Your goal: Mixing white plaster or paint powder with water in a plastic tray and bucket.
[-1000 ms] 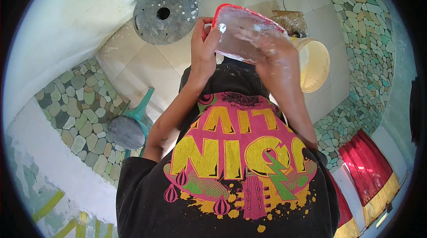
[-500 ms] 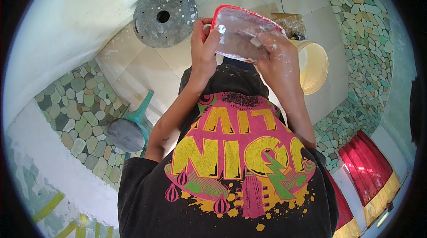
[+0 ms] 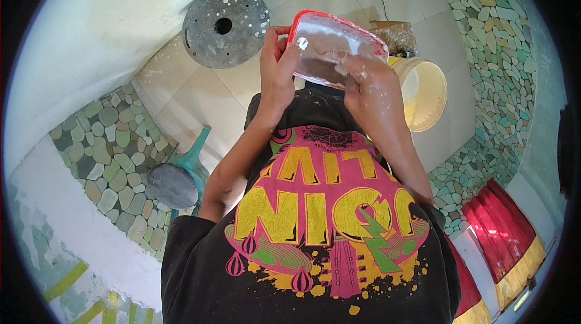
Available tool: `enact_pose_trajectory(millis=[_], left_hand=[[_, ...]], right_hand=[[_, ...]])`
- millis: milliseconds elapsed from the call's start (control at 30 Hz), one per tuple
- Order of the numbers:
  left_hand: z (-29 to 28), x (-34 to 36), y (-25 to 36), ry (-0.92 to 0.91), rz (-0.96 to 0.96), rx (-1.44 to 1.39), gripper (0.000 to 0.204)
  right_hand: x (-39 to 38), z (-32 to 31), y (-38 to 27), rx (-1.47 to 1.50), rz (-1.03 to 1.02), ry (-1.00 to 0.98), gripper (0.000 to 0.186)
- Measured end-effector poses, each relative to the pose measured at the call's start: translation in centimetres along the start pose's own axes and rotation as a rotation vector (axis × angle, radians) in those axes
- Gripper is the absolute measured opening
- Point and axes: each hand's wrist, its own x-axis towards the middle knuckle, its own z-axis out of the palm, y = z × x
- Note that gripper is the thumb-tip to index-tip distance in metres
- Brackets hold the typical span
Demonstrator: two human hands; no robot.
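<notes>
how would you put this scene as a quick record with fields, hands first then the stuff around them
left hand: holds the left end of the red-rimmed container
right hand: at the container's right side, fingers over its inside; something pale at the fingertips, too small to identify
beyond left hand: round grey object with central hole, white spots
right of container: open pale-yellow bucket
lower left: green stool-like object with dark round top
floor: pale tiles, greenish stone areas on both sides
</notes>
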Motion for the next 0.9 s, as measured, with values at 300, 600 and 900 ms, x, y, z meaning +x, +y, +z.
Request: enact_pose_trajectory(millis=[300,600,900], left_hand=[[0.0,0.3,0.2,-0.026,0.039,-0.044,0.038],[0.6,-0.1,0.0,-0.072,0.086,-0.039,0.043],[0.4,0.0,-0.8,-0.024,0.021,-0.052,0.037]], right_hand=[[-1.3,-3.7,-2.0,0.132,0.010,0.114,0.038],[-0.2,-1.3,-0.3,0.034,0.029,-0.047,0.043],[-0.8,-0.1,0.7,0.012,-0.102,0.089,0.045]])
